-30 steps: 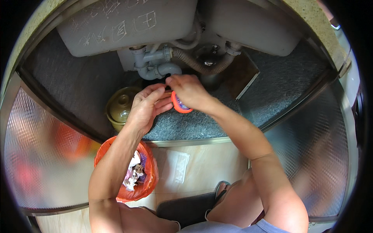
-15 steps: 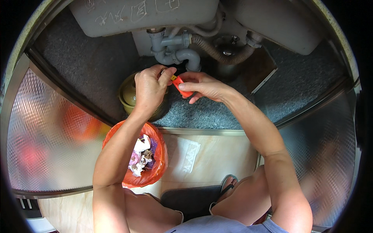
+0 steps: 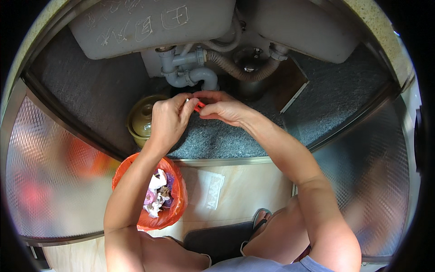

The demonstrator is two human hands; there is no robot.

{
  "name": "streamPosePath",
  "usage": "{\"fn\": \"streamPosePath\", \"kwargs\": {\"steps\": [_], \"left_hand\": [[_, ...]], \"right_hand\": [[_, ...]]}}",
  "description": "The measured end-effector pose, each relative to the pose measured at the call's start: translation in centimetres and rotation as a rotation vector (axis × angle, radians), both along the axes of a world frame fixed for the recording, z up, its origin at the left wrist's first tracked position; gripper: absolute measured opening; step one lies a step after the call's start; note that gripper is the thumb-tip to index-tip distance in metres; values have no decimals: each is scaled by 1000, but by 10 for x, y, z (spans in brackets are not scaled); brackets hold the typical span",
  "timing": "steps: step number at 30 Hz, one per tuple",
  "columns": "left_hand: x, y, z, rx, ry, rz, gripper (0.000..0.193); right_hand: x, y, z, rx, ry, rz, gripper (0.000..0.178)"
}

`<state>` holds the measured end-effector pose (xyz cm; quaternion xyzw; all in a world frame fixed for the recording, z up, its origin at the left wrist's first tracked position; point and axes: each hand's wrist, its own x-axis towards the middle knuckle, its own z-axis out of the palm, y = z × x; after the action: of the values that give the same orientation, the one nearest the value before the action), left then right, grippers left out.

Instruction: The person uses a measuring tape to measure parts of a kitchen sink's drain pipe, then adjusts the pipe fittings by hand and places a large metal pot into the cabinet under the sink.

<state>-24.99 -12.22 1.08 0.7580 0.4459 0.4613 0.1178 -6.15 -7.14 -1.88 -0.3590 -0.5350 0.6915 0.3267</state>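
Both hands are in under the sink, meeting just below the bend of the grey drain pipe, so there's not much room upward. The right hand has its grip closed down, thumb and fingers around the red thing, which sits between the two hands. The left hand is bunched into a pinch right at its left end, with a small white bit at the fingertips; can't tell if it really has hold of it.

Tight on the left too: the lidded olive pot is right beside that hand, and the orange-lined bin is under the left forearm. Better room below and to the right, where bare grey cabinet floor runs out to the metal front edge and over toward the leaning brown board.

Compared with half a second ago, the hands are closer together and fingers cover more of the red thing, so just a sliver shows. The yellow bit at its end is out of sight now. Pot and bin haven't budged, only the camera view shifted.
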Motion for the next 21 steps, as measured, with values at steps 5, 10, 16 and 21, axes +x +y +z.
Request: {"fn": "streamPosePath", "kwargs": {"steps": [5,10,16,21], "left_hand": [[6,4,-1,42,-31,-61,27],[17,5,-7,-97,-117,-76,35],[-7,22,-20,-127,-417,-69,38],[-20,35,2,-378,-969,-32,31]], "right_hand": [[1,-4,11,-7,73,76,49],[14,-5,13,-132,219,166,40],[-12,-5,17,-162,401,192,50],[-2,-21,31,118,-71,135,57]]}}
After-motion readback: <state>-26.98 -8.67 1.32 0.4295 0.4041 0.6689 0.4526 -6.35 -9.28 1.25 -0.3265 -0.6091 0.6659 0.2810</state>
